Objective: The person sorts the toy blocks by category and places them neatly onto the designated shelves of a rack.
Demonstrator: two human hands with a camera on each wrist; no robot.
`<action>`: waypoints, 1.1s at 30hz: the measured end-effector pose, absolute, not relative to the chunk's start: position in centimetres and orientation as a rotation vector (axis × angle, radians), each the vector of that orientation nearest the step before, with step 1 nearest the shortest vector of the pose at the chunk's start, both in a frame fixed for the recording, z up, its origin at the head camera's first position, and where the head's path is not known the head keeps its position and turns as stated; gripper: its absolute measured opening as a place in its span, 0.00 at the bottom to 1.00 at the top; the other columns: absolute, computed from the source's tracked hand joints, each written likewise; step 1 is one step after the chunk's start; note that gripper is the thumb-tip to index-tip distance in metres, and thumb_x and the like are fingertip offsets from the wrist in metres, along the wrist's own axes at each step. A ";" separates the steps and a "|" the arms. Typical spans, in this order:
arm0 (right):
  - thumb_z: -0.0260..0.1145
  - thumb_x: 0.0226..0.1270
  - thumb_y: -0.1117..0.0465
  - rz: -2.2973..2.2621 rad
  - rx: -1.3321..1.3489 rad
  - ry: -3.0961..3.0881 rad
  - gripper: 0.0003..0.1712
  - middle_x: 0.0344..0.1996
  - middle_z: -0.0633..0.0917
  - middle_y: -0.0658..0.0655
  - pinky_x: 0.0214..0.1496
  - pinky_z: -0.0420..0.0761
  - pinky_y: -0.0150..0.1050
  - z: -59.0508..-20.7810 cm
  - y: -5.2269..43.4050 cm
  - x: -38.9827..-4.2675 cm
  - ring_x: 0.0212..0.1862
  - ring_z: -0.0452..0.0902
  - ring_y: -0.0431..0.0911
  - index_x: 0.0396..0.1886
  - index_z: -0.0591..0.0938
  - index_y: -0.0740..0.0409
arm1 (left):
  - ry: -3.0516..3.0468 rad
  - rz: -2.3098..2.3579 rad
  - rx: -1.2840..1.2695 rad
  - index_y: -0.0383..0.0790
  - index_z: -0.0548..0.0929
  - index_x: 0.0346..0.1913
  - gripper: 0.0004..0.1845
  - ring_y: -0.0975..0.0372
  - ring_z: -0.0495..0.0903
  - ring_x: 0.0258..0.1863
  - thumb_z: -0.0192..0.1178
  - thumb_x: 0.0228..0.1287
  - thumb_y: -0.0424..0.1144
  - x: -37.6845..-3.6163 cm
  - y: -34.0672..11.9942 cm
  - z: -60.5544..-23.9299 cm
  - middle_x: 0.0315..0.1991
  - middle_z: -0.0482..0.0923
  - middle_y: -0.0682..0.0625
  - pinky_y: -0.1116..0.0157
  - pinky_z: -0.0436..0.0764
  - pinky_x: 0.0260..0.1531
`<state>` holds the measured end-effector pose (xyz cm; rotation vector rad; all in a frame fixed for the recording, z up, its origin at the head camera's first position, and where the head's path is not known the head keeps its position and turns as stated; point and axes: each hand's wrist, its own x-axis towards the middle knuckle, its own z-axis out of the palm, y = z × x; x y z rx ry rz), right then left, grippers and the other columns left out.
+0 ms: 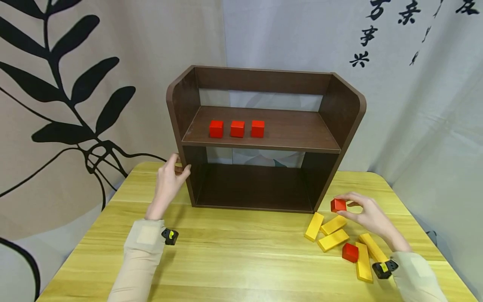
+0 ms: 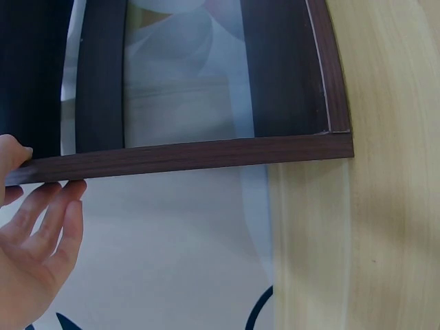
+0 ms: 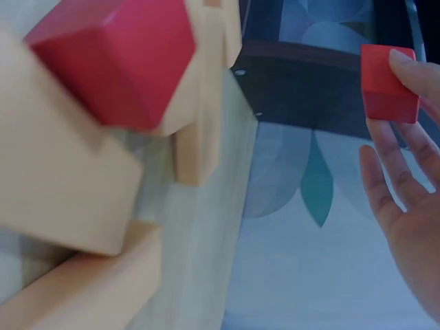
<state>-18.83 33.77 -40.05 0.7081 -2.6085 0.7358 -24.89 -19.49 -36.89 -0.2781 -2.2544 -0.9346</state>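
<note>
A dark brown two-tier shelf (image 1: 260, 147) stands on the wooden table. My left hand (image 1: 170, 180) grips its left side panel near mid-height; in the left wrist view the thumb and fingers (image 2: 53, 220) lie on opposite faces of the panel edge. My right hand (image 1: 364, 212) pinches a red cube (image 1: 338, 205) between thumb and fingers, above the table to the right of the shelf. The same held cube (image 3: 388, 82) shows in the right wrist view. Three red cubes (image 1: 237, 129) sit in a row on the upper board, toward its left half.
Several yellow blocks (image 1: 333, 240) lie loosely on the table (image 1: 234, 260) below my right hand, some touching. Another red cube (image 1: 350, 252) sits among them. Behind the shelf hangs a pale curtain (image 1: 426, 105) with black leaf and character prints.
</note>
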 end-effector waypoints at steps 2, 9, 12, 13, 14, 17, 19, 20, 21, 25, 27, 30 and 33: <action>0.75 0.49 0.66 0.741 0.720 -2.587 0.22 0.41 0.86 0.53 0.45 0.77 0.19 -39.7 33.4 -18.9 0.45 0.72 0.23 0.47 0.82 0.57 | -2.254 -0.934 -0.279 0.31 0.73 0.42 0.12 0.44 0.85 0.29 0.62 0.58 0.32 -24.9 -19.5 -36.9 0.36 0.82 0.34 0.49 0.85 0.27; 0.76 0.44 0.70 0.772 0.756 -2.470 0.25 0.41 0.85 0.55 0.46 0.75 0.15 -38.4 31.5 -18.9 0.44 0.73 0.24 0.47 0.83 0.58 | -2.256 -0.922 -0.295 0.31 0.74 0.42 0.12 0.44 0.85 0.29 0.62 0.59 0.32 -25.0 -19.6 -37.0 0.36 0.82 0.33 0.49 0.85 0.26; 0.76 0.43 0.71 0.776 0.760 -2.427 0.26 0.40 0.85 0.54 0.46 0.74 0.16 -37.7 30.7 -18.9 0.43 0.74 0.25 0.46 0.83 0.57 | -2.251 -0.924 -0.301 0.31 0.74 0.42 0.12 0.44 0.85 0.29 0.62 0.59 0.32 -25.0 -19.6 -37.0 0.36 0.82 0.33 0.50 0.85 0.26; 0.76 0.43 0.71 0.778 0.758 -2.419 0.26 0.40 0.85 0.53 0.46 0.75 0.16 -37.4 30.4 -18.9 0.43 0.74 0.26 0.47 0.84 0.56 | -2.250 -0.925 -0.301 0.31 0.74 0.42 0.12 0.44 0.85 0.29 0.62 0.59 0.32 -25.0 -19.6 -37.0 0.36 0.82 0.33 0.50 0.85 0.26; 0.76 0.43 0.71 0.779 0.753 -2.414 0.27 0.40 0.85 0.53 0.46 0.74 0.16 -37.2 30.1 -18.9 0.43 0.74 0.26 0.47 0.84 0.56 | -2.248 -0.925 -0.302 0.31 0.74 0.42 0.12 0.44 0.85 0.29 0.62 0.59 0.32 -25.0 -19.6 -37.0 0.36 0.82 0.34 0.50 0.85 0.26; 0.76 0.42 0.72 0.791 0.749 -2.389 0.28 0.41 0.85 0.53 0.46 0.73 0.15 -36.3 29.1 -18.9 0.43 0.73 0.25 0.48 0.83 0.55 | -2.248 -0.929 -0.298 0.31 0.74 0.42 0.11 0.44 0.85 0.29 0.62 0.59 0.32 -25.0 -19.6 -37.0 0.36 0.82 0.34 0.50 0.85 0.26; 0.76 0.41 0.73 0.826 0.758 -2.356 0.28 0.41 0.85 0.54 0.46 0.73 0.15 -35.7 28.4 -19.1 0.43 0.74 0.26 0.48 0.84 0.56 | -2.246 -0.927 -0.299 0.31 0.74 0.42 0.11 0.44 0.85 0.29 0.62 0.59 0.32 -25.0 -19.6 -37.0 0.36 0.82 0.34 0.50 0.85 0.27; 0.76 0.41 0.73 0.833 0.767 -2.342 0.28 0.41 0.85 0.55 0.46 0.73 0.15 -35.4 28.0 -19.2 0.44 0.73 0.25 0.48 0.84 0.56 | -2.242 -0.926 -0.301 0.31 0.74 0.42 0.11 0.44 0.85 0.29 0.62 0.59 0.32 -25.0 -19.6 -37.0 0.36 0.82 0.34 0.50 0.85 0.26; 0.76 0.40 0.74 0.843 0.781 -2.323 0.29 0.41 0.85 0.55 0.46 0.73 0.15 -35.2 27.7 -19.3 0.43 0.74 0.25 0.47 0.84 0.57 | -2.242 -0.925 -0.301 0.31 0.74 0.42 0.11 0.44 0.85 0.29 0.62 0.59 0.32 -25.0 -19.6 -37.0 0.35 0.82 0.34 0.50 0.85 0.26; 0.77 0.38 0.76 0.893 0.830 -2.239 0.29 0.42 0.85 0.57 0.45 0.73 0.16 -34.1 26.4 -19.9 0.42 0.75 0.28 0.47 0.84 0.60 | -2.238 -0.918 -0.303 0.30 0.73 0.41 0.11 0.44 0.85 0.28 0.62 0.58 0.32 -25.0 -19.5 -37.0 0.35 0.81 0.33 0.50 0.85 0.26; 0.77 0.38 0.76 0.904 0.848 -2.205 0.29 0.41 0.85 0.58 0.44 0.74 0.17 -33.5 25.7 -20.2 0.41 0.75 0.29 0.46 0.84 0.61 | -2.240 -0.917 -0.300 0.31 0.73 0.41 0.12 0.44 0.85 0.28 0.62 0.58 0.32 -25.0 -19.5 -37.0 0.35 0.82 0.33 0.50 0.85 0.26; 0.77 0.39 0.75 0.912 0.859 -2.167 0.28 0.42 0.85 0.58 0.45 0.75 0.19 -32.5 24.8 -20.5 0.42 0.75 0.29 0.47 0.84 0.62 | -2.240 -0.920 -0.297 0.31 0.74 0.41 0.12 0.45 0.85 0.28 0.62 0.58 0.32 -25.0 -19.5 -37.0 0.35 0.82 0.34 0.50 0.85 0.26; 0.76 0.41 0.75 0.917 0.851 -2.142 0.27 0.42 0.85 0.58 0.48 0.75 0.18 -31.7 24.0 -20.7 0.44 0.75 0.28 0.47 0.84 0.61 | -2.243 -0.922 -0.294 0.31 0.74 0.42 0.12 0.45 0.85 0.28 0.63 0.58 0.32 -25.0 -19.5 -37.0 0.35 0.82 0.34 0.50 0.85 0.26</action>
